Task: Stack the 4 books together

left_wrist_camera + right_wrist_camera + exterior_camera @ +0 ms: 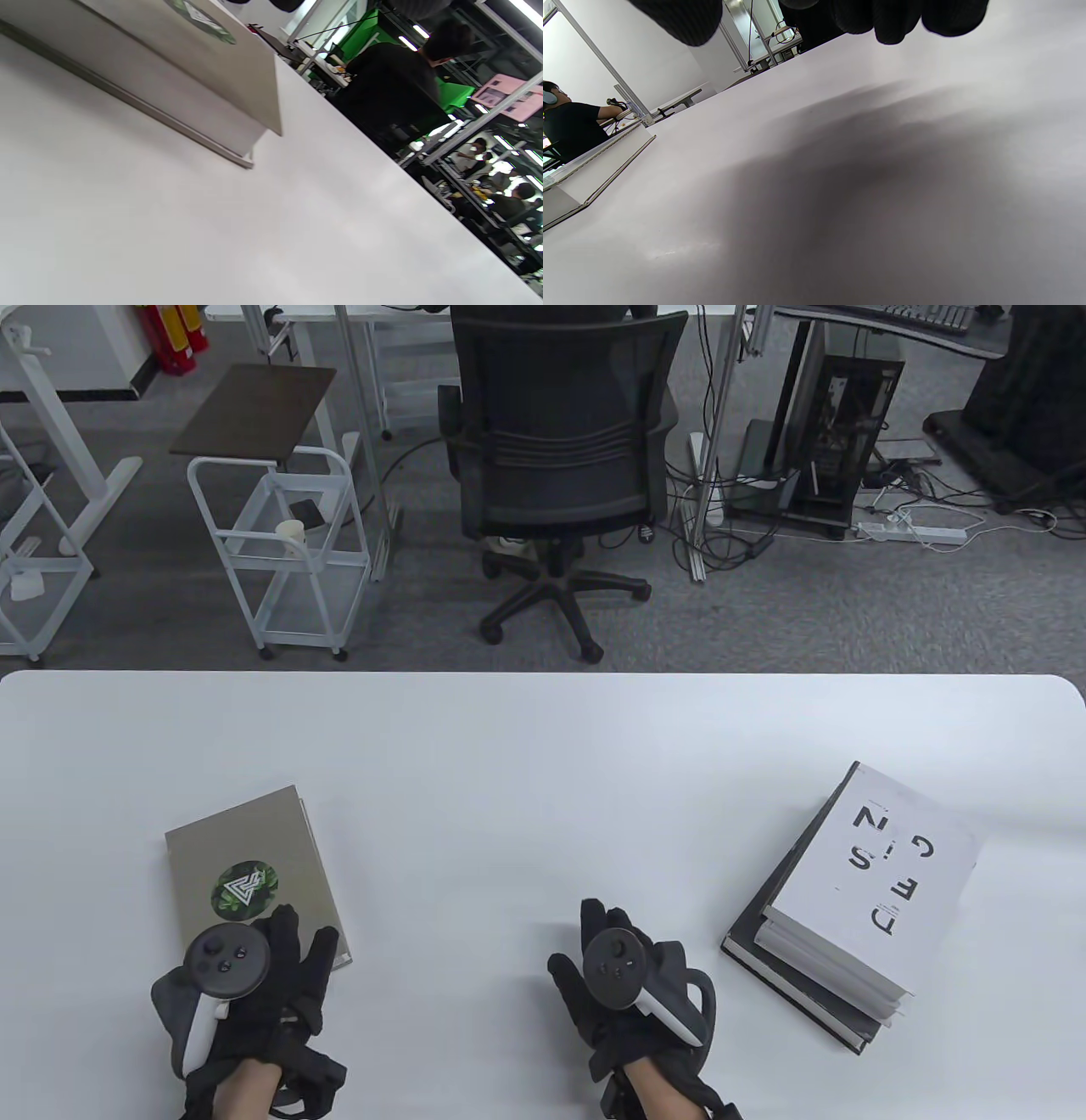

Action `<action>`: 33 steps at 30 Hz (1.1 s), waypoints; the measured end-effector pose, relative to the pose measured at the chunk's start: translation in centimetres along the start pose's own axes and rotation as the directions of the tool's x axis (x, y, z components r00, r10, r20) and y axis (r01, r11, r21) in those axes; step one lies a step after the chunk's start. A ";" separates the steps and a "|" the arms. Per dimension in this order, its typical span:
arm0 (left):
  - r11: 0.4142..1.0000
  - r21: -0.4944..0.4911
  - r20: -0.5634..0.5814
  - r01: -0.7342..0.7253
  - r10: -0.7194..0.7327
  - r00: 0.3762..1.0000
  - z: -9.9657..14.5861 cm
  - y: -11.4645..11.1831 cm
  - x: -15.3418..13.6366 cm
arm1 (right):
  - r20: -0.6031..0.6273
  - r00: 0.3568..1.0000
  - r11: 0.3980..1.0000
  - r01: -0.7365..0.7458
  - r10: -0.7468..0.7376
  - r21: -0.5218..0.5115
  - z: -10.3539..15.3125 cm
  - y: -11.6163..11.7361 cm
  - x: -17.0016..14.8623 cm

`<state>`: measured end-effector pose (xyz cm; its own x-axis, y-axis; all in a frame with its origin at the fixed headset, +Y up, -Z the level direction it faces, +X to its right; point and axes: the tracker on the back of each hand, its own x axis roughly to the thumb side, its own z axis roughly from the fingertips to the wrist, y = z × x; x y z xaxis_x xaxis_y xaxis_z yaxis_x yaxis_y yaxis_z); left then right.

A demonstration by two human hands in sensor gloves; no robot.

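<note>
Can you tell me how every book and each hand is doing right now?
grey-green book: closed, flat on the table, near corner under the left hand's fingers
white book: closed, lying on top of the black book
black book: closed, flat at the bottom of the pile
left hand: fingers rest on the grey-green book
right hand: over bare table, holding nothing

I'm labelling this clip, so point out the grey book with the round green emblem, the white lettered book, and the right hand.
grey book [254, 848], table view, bare front cover.
white lettered book [882, 874], table view, cover's middle.
right hand [632, 984], table view, back of hand.
</note>
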<state>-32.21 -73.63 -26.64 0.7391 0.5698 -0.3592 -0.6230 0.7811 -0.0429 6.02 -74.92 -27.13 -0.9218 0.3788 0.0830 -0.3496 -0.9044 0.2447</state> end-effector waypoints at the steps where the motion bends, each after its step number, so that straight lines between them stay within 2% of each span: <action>1: 1.000 0.008 -0.023 0.013 -0.013 1.000 -0.2 0.0 -0.3 | 0.000 1.000 1.000 0.001 -0.001 0.003 0.0 0.0 0.0; 13: 0.993 -0.107 -0.154 0.051 -0.067 0.986 -1.7 -1.5 -2.0 | 0.004 1.000 1.000 0.007 -0.007 0.018 0.0 0.1 0.1; 22: 0.992 -0.109 -0.167 0.064 -0.082 0.983 -2.0 -1.8 -2.2 | 0.003 1.000 1.000 0.007 -0.007 0.022 -0.1 0.2 0.1; 28: 0.984 -0.129 -0.169 0.124 -0.145 0.975 -1.9 -2.3 -1.9 | 0.004 1.000 0.999 0.004 -0.004 0.040 -0.1 0.3 0.2; 33: 0.967 -0.181 -0.100 0.181 -0.201 0.974 -1.5 -3.6 -0.6 | 0.004 1.000 0.999 0.007 -0.007 0.046 -0.1 0.4 0.2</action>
<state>-30.77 -77.20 -27.71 0.8200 0.3726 -0.4345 -0.5148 0.8119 -0.2753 5.68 -75.18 -27.09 -0.9187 0.3857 0.0849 -0.3477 -0.8918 0.2894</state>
